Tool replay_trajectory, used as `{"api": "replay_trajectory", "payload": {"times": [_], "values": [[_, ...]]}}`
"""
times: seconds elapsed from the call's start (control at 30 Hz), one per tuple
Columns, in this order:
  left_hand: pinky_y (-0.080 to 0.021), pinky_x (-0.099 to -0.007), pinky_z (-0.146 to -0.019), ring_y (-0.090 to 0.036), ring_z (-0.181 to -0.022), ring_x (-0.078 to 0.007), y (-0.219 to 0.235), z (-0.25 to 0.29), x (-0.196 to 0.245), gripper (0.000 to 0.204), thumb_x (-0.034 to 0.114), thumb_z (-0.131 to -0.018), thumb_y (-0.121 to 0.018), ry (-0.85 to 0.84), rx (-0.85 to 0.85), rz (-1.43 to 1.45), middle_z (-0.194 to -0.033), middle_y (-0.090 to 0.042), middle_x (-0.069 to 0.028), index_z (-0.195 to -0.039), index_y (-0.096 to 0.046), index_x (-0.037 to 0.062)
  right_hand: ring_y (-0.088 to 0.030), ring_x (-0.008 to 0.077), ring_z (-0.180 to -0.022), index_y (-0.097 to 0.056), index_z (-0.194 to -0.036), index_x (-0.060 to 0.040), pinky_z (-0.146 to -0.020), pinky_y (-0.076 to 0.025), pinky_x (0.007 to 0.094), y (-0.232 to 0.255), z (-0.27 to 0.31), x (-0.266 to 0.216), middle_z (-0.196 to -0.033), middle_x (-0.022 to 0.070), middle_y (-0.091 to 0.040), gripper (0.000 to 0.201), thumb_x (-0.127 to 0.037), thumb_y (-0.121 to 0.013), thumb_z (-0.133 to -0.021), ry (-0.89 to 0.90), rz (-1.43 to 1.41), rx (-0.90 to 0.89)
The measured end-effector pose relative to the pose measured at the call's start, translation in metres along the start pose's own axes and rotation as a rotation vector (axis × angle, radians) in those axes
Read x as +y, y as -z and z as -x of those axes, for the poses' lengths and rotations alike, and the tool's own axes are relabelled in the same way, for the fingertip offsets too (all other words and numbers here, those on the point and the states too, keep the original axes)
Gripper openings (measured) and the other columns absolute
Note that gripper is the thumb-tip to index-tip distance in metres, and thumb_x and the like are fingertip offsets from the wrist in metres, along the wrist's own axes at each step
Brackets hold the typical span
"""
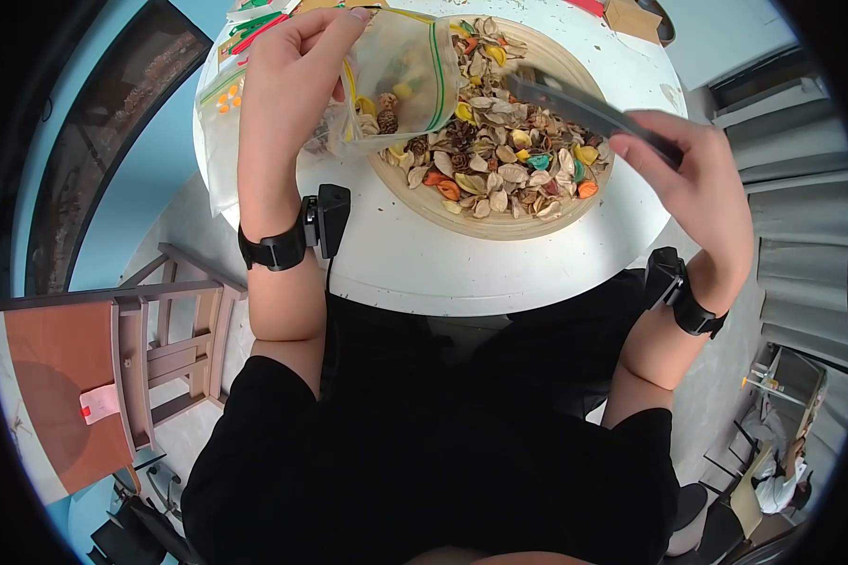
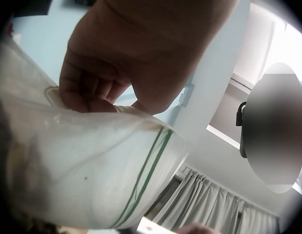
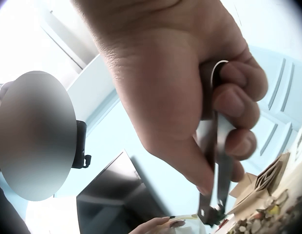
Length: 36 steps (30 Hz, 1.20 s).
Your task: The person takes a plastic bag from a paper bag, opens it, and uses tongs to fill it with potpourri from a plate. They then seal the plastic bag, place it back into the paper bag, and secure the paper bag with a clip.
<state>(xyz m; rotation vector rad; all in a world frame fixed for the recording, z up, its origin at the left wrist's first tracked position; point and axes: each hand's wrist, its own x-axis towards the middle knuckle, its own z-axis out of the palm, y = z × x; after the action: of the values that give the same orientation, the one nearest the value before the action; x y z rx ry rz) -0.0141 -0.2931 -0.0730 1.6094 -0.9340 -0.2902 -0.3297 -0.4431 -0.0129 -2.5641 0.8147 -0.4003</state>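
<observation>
Tabletop [image 1: 415,278], white and round, sits under both grips. Round wooden tray [image 1: 499,228] is on it, between the two grips and lower than both, heaped with dried pieces [image 1: 513,174]: petals, cones, some dyed yellow, orange, green.

Clear zip bag [image 1: 400,71] hangs from the left grip [image 1: 297,80], just right of it, overlapping the tray's left side in head view; green zip line faces the right grip. Tongs [image 1: 575,105] run out of the right grip [image 1: 693,169], leftward and away, tips over the heap. Smallest: brown cone [image 1: 387,113] inside the bag, below-right of the left grip.

Step in hand looks like tong work between heap and bag. To do it well: hold the bag mouth wide and low beside the tips, squeeze lightly since petals probably crush, short travel.

Left grip clamped on the bag's edge, fingers curled, arm reaching forward. Right grip clamped on the tongs: thumb along one arm, fingers wrapped round the other, wrist bent inward. Something dark green shows at the tips in right wrist view; can't tell if it's pinched.
</observation>
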Motion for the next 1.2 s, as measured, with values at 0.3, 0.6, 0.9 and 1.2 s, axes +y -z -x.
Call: {"api": "replay_trajectory", "payload": {"times": [0.3, 0.6, 0.9, 1.2], "values": [[-0.032, -0.0211, -0.059, -0.044, -0.067, -0.0002, -0.001, 0.0, -0.002, 0.027, 0.031, -0.095, -0.071, 0.004, 0.0, -0.009, -0.075, -0.057, 0.0101, -0.101, -0.079, 0.0065, -0.058, 0.0099, -0.055, -0.074, -0.109, -0.0011, -0.052, -0.043, 0.0264, -0.04, -0.012, -0.037, -0.065, 0.009, -0.067, 0.032, -0.028, -0.077, -0.093, 0.072, -0.201, 0.184], [-0.032, -0.0213, -0.059, -0.044, -0.067, -0.0004, 0.004, -0.002, -0.005, 0.029, 0.032, -0.094, -0.071, 0.013, 0.003, -0.015, -0.076, -0.058, 0.0098, -0.105, -0.08, 0.0069, -0.052, 0.0082, -0.06, -0.076, -0.106, 0.0024, -0.055, -0.041, 0.0279, 0.029, 0.033, -0.007, -0.067, 0.0044, -0.064, 0.031, -0.017, -0.081, -0.083, -0.272, 0.046, -0.111], [-0.032, -0.0209, -0.06, -0.045, -0.067, -0.0013, 0.006, -0.001, 0.0, 0.029, 0.031, -0.094, -0.072, 0.018, 0.062, 0.004, -0.075, -0.058, 0.0084, -0.102, -0.079, 0.0041, -0.064, 0.0287, -0.06, -0.078, -0.109, -0.0022, -0.062, -0.051, 0.0363, -0.02, 0.009, 0.001, -0.071, 0.0187, -0.069, 0.037, -0.025, -0.08, -0.081, -0.191, 0.252, -0.082], [-0.035, -0.0209, -0.063, -0.05, -0.071, -0.0032, 0.024, -0.006, -0.008, 0.028, 0.028, -0.094, -0.073, -0.014, 0.184, 0.09, -0.079, -0.061, 0.0057, -0.098, -0.078, 0.0009, -0.071, 0.03, -0.067, -0.076, -0.109, -0.0014, -0.064, -0.054, 0.0384, -0.012, -0.005, -0.01, -0.076, 0.0206, -0.071, 0.036, -0.03, -0.078, -0.087, -0.165, 0.095, 0.098]]}}
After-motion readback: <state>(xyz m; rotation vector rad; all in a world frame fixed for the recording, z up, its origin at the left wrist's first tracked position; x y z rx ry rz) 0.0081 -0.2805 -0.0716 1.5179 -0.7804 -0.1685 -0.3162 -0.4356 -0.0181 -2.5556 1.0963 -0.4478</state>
